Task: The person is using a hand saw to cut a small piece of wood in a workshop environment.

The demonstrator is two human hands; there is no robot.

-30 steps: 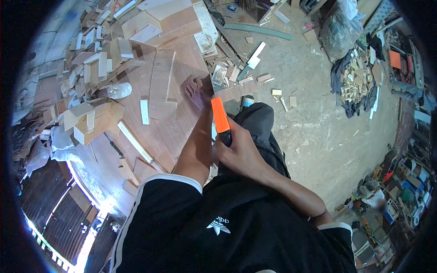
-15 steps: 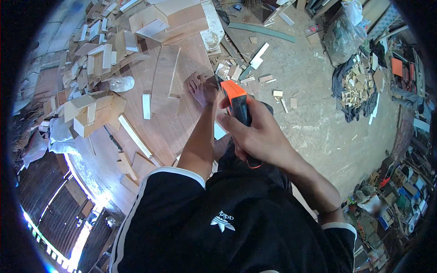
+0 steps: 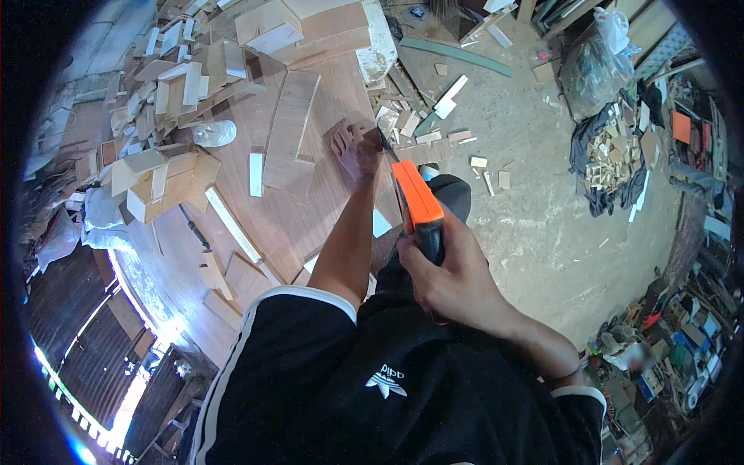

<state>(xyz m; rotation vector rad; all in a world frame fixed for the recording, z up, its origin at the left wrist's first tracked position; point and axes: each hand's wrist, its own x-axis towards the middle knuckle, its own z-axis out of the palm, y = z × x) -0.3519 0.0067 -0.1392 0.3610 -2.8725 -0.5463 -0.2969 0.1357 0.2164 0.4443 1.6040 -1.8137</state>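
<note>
The handsaw (image 3: 418,190) is at the right edge of the bench (image 3: 325,205), in front of the person's lap; its orange and black handle is nearest the body; its narrow, dark blade is seen nearly edge-on and points up and left toward the left hand.

Handling, as judged from appearance: light to moderate weight; handle rigid, probably of hard plastic; blade thin, liable to flex or bind under side load; teeth, where present, a cut hazard. Take hold at the black rear part of the handle only; keep fingers clear of the blade line.

Right hand (image 3: 461,279): clenched around the black part of the handle; thumb along its left side; other fingers mostly hidden; elbow bent, forearm slanting up and left from the lower right.

Left hand (image 3: 358,151): grasping nothing visible; fingers spread, palm down at the bench edge, close to the far end of the blade; arm extended forward. A brown board (image 3: 440,149) projects to the right of this edge; whether the palm bears on the board or on the bench cannot be told; blade contact with the board is likewise unclear.

To the left on the bench: 1 flat wooden panel (image 3: 291,132); 1 white strip (image 3: 256,174).
</note>
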